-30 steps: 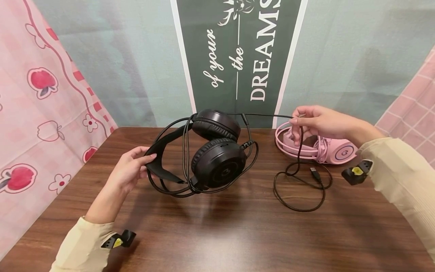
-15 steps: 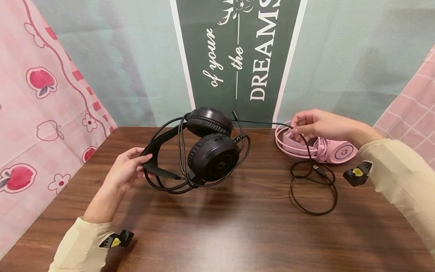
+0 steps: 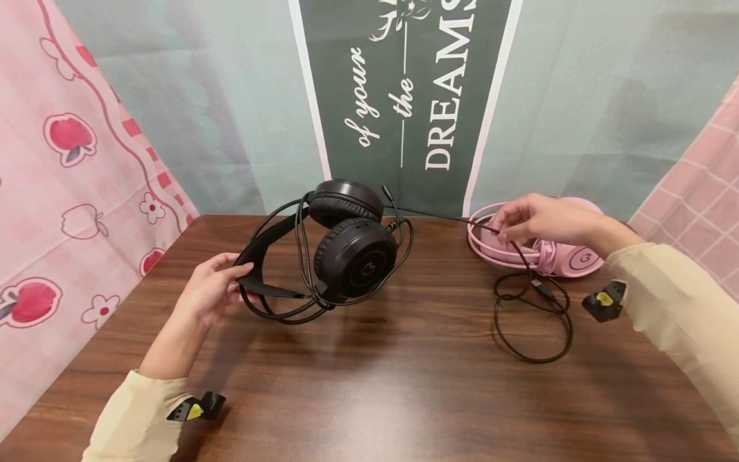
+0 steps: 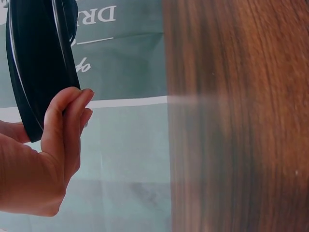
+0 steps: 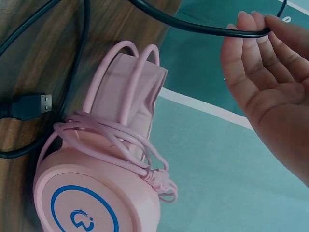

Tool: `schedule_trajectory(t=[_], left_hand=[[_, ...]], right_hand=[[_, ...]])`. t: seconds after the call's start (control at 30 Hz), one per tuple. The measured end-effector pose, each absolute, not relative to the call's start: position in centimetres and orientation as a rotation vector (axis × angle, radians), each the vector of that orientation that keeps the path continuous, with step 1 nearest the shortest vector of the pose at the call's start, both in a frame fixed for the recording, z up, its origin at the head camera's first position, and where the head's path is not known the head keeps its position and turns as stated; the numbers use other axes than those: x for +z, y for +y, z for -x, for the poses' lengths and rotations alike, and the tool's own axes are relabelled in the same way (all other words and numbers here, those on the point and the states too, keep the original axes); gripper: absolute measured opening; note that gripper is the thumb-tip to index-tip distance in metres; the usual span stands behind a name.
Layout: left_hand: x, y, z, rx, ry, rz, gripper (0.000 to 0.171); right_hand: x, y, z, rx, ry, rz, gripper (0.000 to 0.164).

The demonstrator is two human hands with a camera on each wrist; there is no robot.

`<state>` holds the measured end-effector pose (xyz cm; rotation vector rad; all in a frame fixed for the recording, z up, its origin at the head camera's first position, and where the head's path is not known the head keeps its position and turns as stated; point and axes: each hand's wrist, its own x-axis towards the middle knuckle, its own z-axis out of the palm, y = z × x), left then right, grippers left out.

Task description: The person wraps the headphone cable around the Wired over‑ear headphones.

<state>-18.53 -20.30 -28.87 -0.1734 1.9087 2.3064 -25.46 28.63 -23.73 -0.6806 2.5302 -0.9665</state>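
A black headset (image 3: pixel 356 260) is held up at a tilt over the middle of the table, its headband (image 4: pixel 36 63) pinched by my left hand (image 3: pixel 210 289). Its earcups face right in the head view, and a thin microphone (image 3: pixel 388 194) sticks up beside them. From the headset a black cable (image 5: pixel 203 30) runs right to my right hand (image 3: pixel 534 221), which pinches it between thumb and fingers. Beyond that hand the cable drops in loops onto the table, ending in a USB plug (image 5: pixel 31 106). Below and behind my right hand lies a pink headset (image 5: pixel 96 193).
The pink headset has its own cable (image 5: pixel 111 130) wound around it. A brown wood-grain table (image 3: pixel 358 391) lies below everything. Behind it hangs a pale green cloth (image 3: pixel 242 128) with a dark lettered panel. Pink patterned cloths (image 3: pixel 69 212) hang at both sides.
The black headset has shifted left and slightly up with my left hand. My right hand has come down a little, still pinching the cable. The cable's loops on the table have slid right.
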Motion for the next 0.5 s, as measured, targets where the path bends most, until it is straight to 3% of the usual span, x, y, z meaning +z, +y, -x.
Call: schedule_trajectory(t=[0.3, 0.5], left_hand=[[-29.2, -19.9, 18.4, 2.208, 2.03, 0.144, 0.011], [-29.4, -19.6, 18.3, 2.183, 2.066, 0.138, 0.011]], right_hand=[[-26.9, 28.8, 25.3, -1.051, 2.459, 0.868, 0.008], [-27.7, 30.1, 24.6, -1.035, 2.527, 0.704, 0.013]])
